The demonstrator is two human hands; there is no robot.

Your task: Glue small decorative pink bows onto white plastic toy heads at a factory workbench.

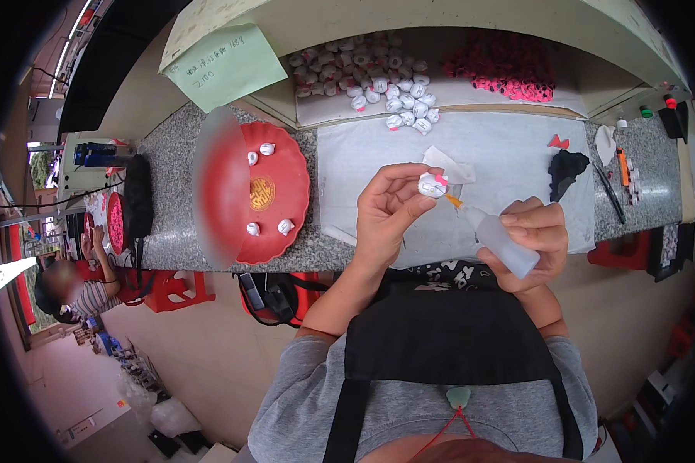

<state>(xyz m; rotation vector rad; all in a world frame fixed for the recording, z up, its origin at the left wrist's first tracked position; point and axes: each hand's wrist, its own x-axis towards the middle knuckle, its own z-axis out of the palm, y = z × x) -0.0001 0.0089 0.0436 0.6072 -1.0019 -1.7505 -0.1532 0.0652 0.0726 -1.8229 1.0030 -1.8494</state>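
Note:
Between the thumb and fingers of my left hand (388, 204) is a small white figurine head (431, 186) with a pink bow on it. My right hand (539, 231) grips a translucent white squeeze bottle (508, 248), tilted so its thin orange nozzle (453, 201) points at the head. The nozzle tip is right beside the piece; whether it touches, I cannot tell. Both hands are above a white work sheet (347, 177) on the speckled counter. A crumpled white tissue (449, 166) lies just beyond the figurine head.
A red scalloped tray (297, 208) with several white pieces stands left. Piled white heads (363, 69) and pink bows (510, 81) fill the shelf behind. A black cloth (567, 171), a pen (610, 193) and an orange-handled tool (622, 166) lie right. Another person (93, 289) sits far left.

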